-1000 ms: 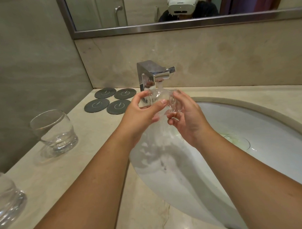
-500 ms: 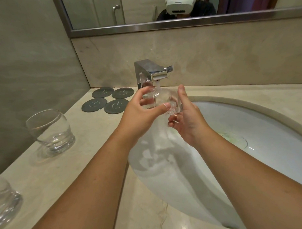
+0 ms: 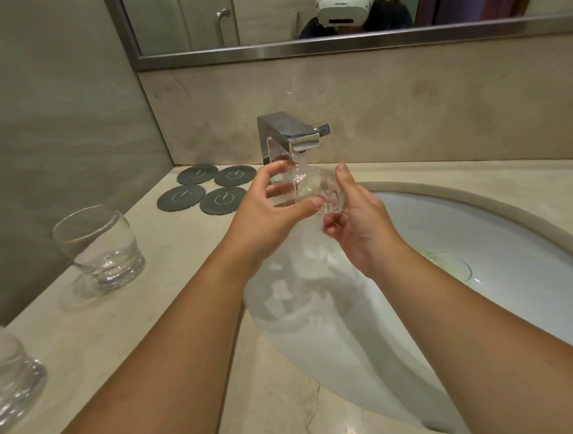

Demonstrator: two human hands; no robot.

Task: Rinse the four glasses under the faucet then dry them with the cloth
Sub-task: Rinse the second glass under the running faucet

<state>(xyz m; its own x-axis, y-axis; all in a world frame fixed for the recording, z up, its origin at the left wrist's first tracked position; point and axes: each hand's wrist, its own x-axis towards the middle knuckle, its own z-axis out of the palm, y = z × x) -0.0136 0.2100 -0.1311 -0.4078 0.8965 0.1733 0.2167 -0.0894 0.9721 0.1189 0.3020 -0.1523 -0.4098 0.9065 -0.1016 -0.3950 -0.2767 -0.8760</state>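
Both hands are up over the basin (image 3: pixel 493 229), with one glass between them, the held glass (image 3: pixel 313 188), directly under the faucet (image 3: pixel 287 132) spout. The water stream (image 3: pixel 301 161) is running and lands on the top of it.

Left hand (image 3: pixel 272 211): wrapped round the left side of the held glass. The index finger arches over the top, the thumb is pressed along the near side, and the other fingers show through the glass wall from behind.

Right hand (image 3: pixel 360 220): cupping the right end. The thumb stands straight up against the glass side and the fingers are curled underneath, near what looks like the thick base. So it's a two-handed grip with neither hand free. The glass seems tipped over sideways rather than upright, but splash and glare make the exact angle hard to read.

Its position is above the rear-left part of the basin, just in front of the faucet body, clear of the countertop (image 3: pixel 170 285) and well above the drain (image 3: pixel 449 263).

Other items:
- second glass (image 3: pixel 99 246) – upright on the countertop, left of the basin, well apart from the hands.
- third glass (image 3: pixel 11 379) – at the lower-left edge, partly cut off.
- four dark round coasters (image 3: pixel 224 199) – in a two-by-two cluster left of the faucet, just behind the left hand.
- mirror (image 3: pixel 304 18) on the wall above, with a metal frame.
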